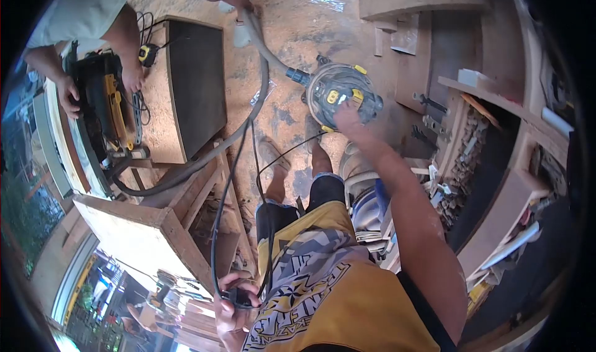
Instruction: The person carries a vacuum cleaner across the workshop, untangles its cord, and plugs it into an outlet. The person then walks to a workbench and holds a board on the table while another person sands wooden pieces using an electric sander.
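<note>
"Where's the vacuum [347, 91]?"

"On the dusty floor [292, 48], ahead of the person's feet. Its round top is dark with yellow parts."

"And the hands?"

"The right hand [349, 115] is down on that top, beside a yellow part. I can't tell whether its fingers grip anything."

"The left?"

"The left hand [234, 305] is low, near the shirt [347, 290], fingers curled around a black piece [239, 297]. Dark cables [225, 209] hang in loops just above it."

"What's plugged into the vacuum's side?"

"A grey hose [264, 82], through a dark connector [298, 76]. It bends past the wooden box [197, 91] towards the left."

"Anyone else there?"

"A co-worker [81, 10], upper left, both hands at a black-and-yellow tool [112, 103] on a surface. A tape measure [148, 54] is near one of them."
</note>
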Demonstrator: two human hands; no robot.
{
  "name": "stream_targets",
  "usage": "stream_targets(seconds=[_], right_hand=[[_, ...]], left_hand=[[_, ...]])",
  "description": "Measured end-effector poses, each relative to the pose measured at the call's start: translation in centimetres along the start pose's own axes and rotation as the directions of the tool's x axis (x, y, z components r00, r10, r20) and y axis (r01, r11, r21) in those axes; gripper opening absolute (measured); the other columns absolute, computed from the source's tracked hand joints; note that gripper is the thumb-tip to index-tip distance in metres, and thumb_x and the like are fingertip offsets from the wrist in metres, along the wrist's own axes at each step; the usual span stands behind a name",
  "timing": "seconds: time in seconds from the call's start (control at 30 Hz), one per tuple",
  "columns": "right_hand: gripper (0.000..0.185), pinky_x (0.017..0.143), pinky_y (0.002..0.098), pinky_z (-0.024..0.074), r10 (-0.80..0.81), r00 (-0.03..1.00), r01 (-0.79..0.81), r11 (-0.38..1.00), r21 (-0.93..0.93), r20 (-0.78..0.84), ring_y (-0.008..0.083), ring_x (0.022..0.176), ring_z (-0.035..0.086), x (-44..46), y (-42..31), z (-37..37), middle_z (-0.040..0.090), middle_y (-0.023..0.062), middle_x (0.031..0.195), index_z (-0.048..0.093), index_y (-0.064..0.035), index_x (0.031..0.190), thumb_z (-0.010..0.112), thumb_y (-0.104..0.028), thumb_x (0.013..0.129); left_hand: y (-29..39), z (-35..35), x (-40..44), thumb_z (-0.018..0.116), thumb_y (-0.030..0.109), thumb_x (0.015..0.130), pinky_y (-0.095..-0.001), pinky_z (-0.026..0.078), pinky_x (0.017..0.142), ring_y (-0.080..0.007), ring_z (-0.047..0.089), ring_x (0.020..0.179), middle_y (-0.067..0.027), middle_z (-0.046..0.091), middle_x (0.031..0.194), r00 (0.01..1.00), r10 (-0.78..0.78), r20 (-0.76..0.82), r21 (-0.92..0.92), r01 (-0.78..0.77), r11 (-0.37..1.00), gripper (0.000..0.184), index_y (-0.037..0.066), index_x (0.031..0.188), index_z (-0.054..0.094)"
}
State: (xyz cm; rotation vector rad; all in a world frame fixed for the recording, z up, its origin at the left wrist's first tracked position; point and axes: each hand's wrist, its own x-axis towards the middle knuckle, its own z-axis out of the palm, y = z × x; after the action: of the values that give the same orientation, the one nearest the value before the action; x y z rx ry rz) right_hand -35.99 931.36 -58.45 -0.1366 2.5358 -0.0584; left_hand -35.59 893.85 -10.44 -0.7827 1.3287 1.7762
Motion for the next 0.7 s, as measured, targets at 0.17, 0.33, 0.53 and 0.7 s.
stream_targets(seconds=[0.17,0.33,0.53,0.7], right_hand=[[0.021,0.069,0.0418,0.0493,-0.292,0.950,0.238,0.434,0.869,-0.114,0.0274,0.081,0.063,-0.3,-12.2,-5.4,0.064,0.0164,0.086,0.066,-0.0068,0.086,0.061,-0.025,0.078],[0.077,0.082,0.0320,0.0471,-0.543,0.811,-0.128,-0.528,0.840,-0.218,0.0216,0.085,0.061,-13.2,-19.7,-26.7,0.064,0.0142,0.092,0.062,0.0023,0.107,0.026,-0.064,0.092],[0.055,0.061,0.0300,0.0465,0.300,0.896,0.347,-0.009,0.938,-0.328,0.0153,0.067,0.058,-22.7,-20.8,-34.9,0.060,0.0057,0.075,0.060,-0.0016,0.090,0.047,-0.055,0.091],[0.023,0.054,0.0325,0.0479,0.895,0.288,-0.739,-0.019,0.673,0.342,0.0149,0.062,0.058,-34.1,-20.7,-42.0,0.063,0.0033,0.076,0.062,-0.0015,0.087,0.063,-0.024,0.080]], left_hand=[[1.3,3.6,4.1,0.030,0.045,0.099,-0.0322,0.039,0.062,-0.0201,0.048,0.066,-0.0109,0.051,0.079,0.986,0.077,0.151,-0.334,-0.022,0.942,0.047,0.003,0.107,0.051],[7.6,6.6,7.5,0.033,0.034,0.101,-0.0318,0.043,0.075,-0.0226,0.049,0.084,-0.0125,0.052,0.091,0.945,0.142,0.294,-0.398,-0.014,0.917,0.040,0.000,0.115,0.049],[9.2,9.2,9.6,0.045,0.034,0.095,-0.0352,0.039,0.098,-0.0230,0.051,0.107,-0.0149,0.052,0.120,0.698,-0.090,0.710,0.086,0.041,0.995,0.048,-0.002,0.128,0.045],[5.6,16.6,4.2,0.041,0.036,0.098,-0.0285,0.051,0.068,-0.0147,0.061,0.081,-0.0092,0.061,0.086,0.168,-0.212,0.963,0.263,-0.406,0.875,0.045,0.004,0.128,0.048]])
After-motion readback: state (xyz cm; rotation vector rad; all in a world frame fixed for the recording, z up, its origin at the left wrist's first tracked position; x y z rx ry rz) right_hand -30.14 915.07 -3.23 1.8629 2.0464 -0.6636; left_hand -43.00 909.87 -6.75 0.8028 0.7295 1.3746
